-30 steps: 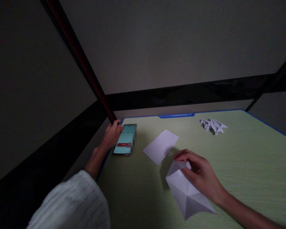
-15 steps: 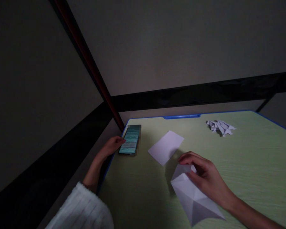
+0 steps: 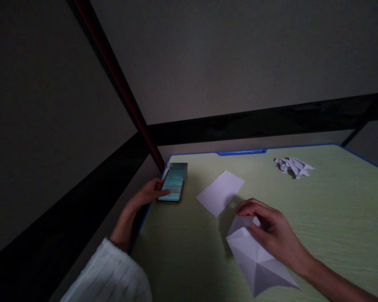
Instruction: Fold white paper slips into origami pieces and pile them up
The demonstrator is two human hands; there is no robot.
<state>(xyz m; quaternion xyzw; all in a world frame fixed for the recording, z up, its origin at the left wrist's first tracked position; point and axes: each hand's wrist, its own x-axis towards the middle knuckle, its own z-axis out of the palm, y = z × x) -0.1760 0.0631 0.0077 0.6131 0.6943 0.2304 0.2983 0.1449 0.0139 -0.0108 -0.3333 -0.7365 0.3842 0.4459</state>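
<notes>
Fingers of the right hand (image 3: 267, 228) pinch the creased paper (image 3: 255, 260), best held lightly to spare its folds, over the tabletop (image 3: 340, 214), while the left hand (image 3: 147, 193), grip unclear, has its thumb over the phone (image 3: 173, 182).

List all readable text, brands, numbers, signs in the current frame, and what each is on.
Nothing legible to quote.
Phone screen: lines of text, too small and blurred to read; part of it pixelated.
Creased paper in the right hand: none visible.
Flat sheet: none visible.
Folded paper pieces: none visible.
</notes>
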